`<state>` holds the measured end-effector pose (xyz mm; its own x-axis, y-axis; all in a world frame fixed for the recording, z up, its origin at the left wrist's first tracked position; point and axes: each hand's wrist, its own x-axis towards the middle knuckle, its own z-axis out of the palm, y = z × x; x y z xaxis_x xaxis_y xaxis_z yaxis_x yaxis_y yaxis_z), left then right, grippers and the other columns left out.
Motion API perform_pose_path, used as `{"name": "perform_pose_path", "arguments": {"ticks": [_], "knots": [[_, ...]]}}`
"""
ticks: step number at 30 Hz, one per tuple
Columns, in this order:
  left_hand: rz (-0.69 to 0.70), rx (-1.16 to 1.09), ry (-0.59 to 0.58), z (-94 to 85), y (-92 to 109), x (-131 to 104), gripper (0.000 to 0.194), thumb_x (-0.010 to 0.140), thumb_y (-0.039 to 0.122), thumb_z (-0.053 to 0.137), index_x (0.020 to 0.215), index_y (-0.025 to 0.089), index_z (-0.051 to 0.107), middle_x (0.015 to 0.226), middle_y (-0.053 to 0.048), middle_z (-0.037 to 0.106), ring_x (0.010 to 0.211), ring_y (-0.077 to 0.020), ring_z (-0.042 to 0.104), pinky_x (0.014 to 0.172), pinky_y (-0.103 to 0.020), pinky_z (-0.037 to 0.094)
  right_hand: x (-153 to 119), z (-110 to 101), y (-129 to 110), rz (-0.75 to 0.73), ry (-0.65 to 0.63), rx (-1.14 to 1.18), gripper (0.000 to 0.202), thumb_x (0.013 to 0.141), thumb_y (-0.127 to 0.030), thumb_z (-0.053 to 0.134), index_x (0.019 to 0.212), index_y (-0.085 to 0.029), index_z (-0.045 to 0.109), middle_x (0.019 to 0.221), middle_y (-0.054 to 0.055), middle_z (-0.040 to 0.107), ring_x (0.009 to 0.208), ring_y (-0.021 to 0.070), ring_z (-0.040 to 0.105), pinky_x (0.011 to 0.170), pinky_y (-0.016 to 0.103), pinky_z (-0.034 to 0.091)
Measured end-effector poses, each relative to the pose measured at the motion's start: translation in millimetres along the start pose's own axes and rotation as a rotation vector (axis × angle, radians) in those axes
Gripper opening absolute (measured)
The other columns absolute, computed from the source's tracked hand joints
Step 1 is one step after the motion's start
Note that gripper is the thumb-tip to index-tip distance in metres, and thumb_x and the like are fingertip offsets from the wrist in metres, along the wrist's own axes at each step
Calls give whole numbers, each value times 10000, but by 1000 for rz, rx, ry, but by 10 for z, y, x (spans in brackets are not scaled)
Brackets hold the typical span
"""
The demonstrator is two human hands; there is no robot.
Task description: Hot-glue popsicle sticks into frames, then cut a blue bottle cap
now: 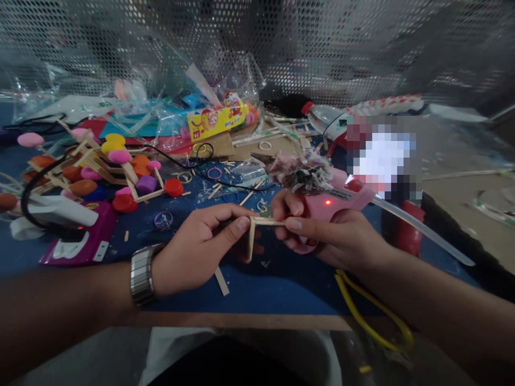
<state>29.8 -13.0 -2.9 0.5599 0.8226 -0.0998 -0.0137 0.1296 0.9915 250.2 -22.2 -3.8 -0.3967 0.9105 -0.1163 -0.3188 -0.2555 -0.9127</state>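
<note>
My left hand (201, 244) pinches the corner of a small bent frame of wooden sticks (251, 241) between thumb and fingers. One arm of the frame points down, the other runs right to my right hand (330, 230), whose thumb and fingertips close on its end. A pink glue gun (346, 195) with a lit red light lies against my right hand, its nozzle end covered in grey and pink fluff. A long clear glue stick (426, 230) sticks out of its back. Whether my right hand also grips the glue gun is hard to tell.
Stick pieces with coloured clay balls (116, 156) are heaped at the left, behind a purple power strip (86, 238). Behind lie a yellow candy packet (217, 120), plastic bags and a bottle (328, 119). A yellow loop (376, 316) hangs over the front edge.
</note>
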Motion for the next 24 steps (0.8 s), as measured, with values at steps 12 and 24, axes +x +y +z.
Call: {"name": "perform_pose_path", "arguments": {"ticks": [12,24], "knots": [[30,-44,-46,5,4,9,151,949,283,725,936,133,735,792,-25,762,676,-86,672,648,-152,592,-31,5,-20,4,23,-37,399,684,-219,952,764,-206,561,784,-50,657,593,74,658,462,137,464],[0,67,-51,-21,6,4,144,928,299,739,949,157,754,832,-28,799,748,-95,712,699,-141,574,-74,16,-42,27,32,-149,378,745,-287,905,746,-210,536,815,9,729,606,113,687,457,177,459]]}}
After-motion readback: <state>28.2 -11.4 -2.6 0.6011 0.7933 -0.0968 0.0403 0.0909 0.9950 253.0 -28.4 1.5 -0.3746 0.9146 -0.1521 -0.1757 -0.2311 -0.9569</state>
